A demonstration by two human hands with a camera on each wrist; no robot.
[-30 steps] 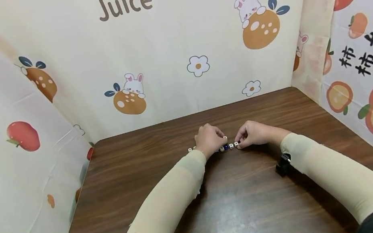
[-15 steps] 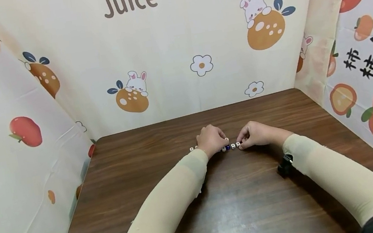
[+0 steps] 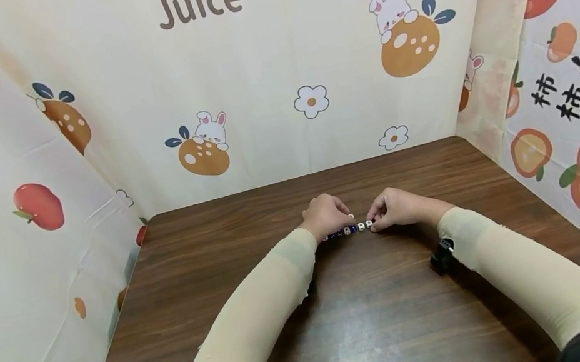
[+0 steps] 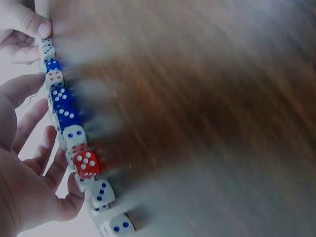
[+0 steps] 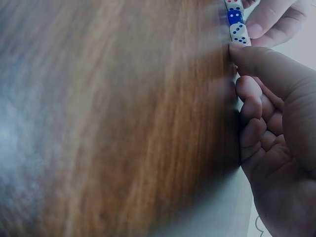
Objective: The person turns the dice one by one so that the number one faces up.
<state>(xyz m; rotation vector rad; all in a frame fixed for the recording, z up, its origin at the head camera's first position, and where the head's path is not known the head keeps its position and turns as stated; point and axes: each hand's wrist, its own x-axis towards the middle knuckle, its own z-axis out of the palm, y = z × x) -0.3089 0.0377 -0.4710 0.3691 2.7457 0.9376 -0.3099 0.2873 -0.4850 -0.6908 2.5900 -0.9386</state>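
Observation:
A row of small dice runs across the wooden table, mostly white, with blue ones and a red die (image 4: 86, 163) among them. My right hand (image 3: 395, 206) pinches the white die (image 3: 369, 224) at the row's right end, thumb in front. My left hand (image 3: 326, 216) is over the row, thumb and index fingertips at a small white die (image 3: 351, 216) just above the blue die (image 3: 353, 229). In the left wrist view its other fingers stretch along the far side of the row, near the red die. The left forearm hides the row's left part in the head view.
The brown table (image 3: 347, 324) meets a printed cloth backdrop (image 3: 250, 73) behind, with cloth sides at left and right. A black device (image 3: 441, 256) hangs under the right wrist. Two more white dice (image 4: 102, 192) lie at the row's left end.
My left wrist has shifted slightly left and down, covering dice at the row's left end and uncovering some near the middle. The right hand keeps its pinch. The head view sways slightly.

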